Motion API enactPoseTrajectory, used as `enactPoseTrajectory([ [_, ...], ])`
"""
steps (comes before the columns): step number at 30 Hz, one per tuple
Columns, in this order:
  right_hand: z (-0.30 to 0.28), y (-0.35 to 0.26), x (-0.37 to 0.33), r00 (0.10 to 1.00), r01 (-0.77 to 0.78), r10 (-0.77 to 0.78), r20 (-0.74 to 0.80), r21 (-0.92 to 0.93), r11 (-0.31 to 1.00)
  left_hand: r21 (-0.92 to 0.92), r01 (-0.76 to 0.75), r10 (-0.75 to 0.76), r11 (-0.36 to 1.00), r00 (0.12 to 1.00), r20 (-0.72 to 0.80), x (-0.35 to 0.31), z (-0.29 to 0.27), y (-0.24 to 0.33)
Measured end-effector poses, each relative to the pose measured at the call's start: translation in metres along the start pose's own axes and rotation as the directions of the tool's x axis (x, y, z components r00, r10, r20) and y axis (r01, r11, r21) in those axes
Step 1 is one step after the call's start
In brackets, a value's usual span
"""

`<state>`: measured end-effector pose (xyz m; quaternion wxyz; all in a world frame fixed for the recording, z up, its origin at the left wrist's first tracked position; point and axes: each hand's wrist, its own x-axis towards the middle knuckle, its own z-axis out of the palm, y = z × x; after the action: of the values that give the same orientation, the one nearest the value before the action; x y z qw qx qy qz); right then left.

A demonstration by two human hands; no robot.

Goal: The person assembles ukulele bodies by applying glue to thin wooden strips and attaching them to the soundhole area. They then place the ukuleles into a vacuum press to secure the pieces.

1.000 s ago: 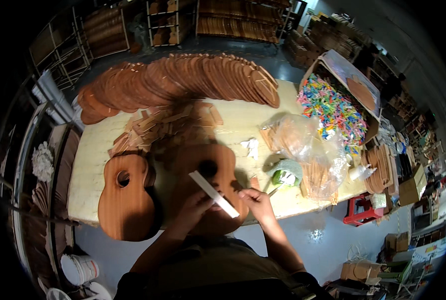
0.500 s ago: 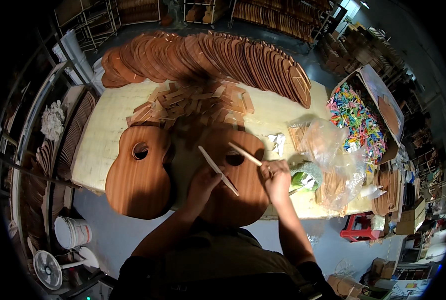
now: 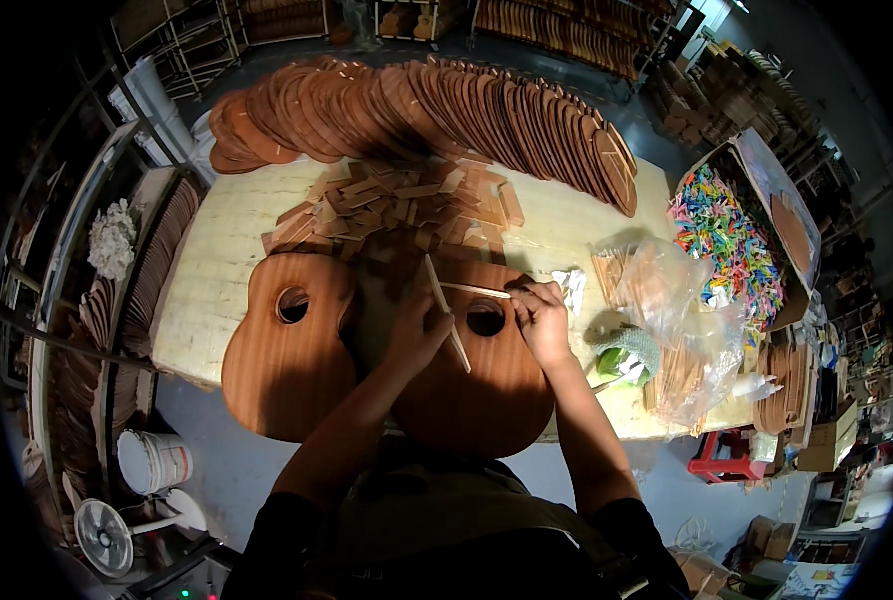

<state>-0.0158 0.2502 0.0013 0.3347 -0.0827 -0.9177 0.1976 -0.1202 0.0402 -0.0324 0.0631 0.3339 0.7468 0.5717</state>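
Observation:
My left hand (image 3: 421,336) is closed around a thin pale wooden strip (image 3: 458,345) that stands at a steep slant over a guitar-shaped wooden top (image 3: 477,405). In my right hand (image 3: 542,322), pinched by one end, is another light wooden strip (image 3: 472,290). It points left, nearly level, just beyond the round sound hole (image 3: 486,317), and its far end comes close to or meets the first strip. Whether either strip touches the wooden surface I cannot tell. Left of my hands lies a second guitar-shaped wooden top (image 3: 292,375) with its own round hole.
A heap of small wood pieces (image 3: 397,200) lies beyond the tops, before a long row of thin body-shaped plates (image 3: 437,110). To the right are a green container (image 3: 619,362), clear plastic bags (image 3: 682,300), a white bottle (image 3: 755,386) and a box of colourful clips (image 3: 727,240).
My right hand has moved up a little, and its strip has swung to nearly level. The left hand's strip has turned steeper. The whole view has shifted slightly.

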Motion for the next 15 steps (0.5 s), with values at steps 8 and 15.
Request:
enactPoseTrajectory([
  [8,-0.007,-0.010,-0.049,0.922,-0.328,0.371,0.111,-0.290,0.899,0.037,0.037,-0.038,0.999,0.998,0.046,0.000,-0.004,0.023],
  [15,-0.006,-0.021,-0.044,0.899,-0.335,0.406,0.162,-0.342,0.878,0.030,0.053,-0.052,0.998,0.998,-0.036,-0.004,0.005,0.011],
])
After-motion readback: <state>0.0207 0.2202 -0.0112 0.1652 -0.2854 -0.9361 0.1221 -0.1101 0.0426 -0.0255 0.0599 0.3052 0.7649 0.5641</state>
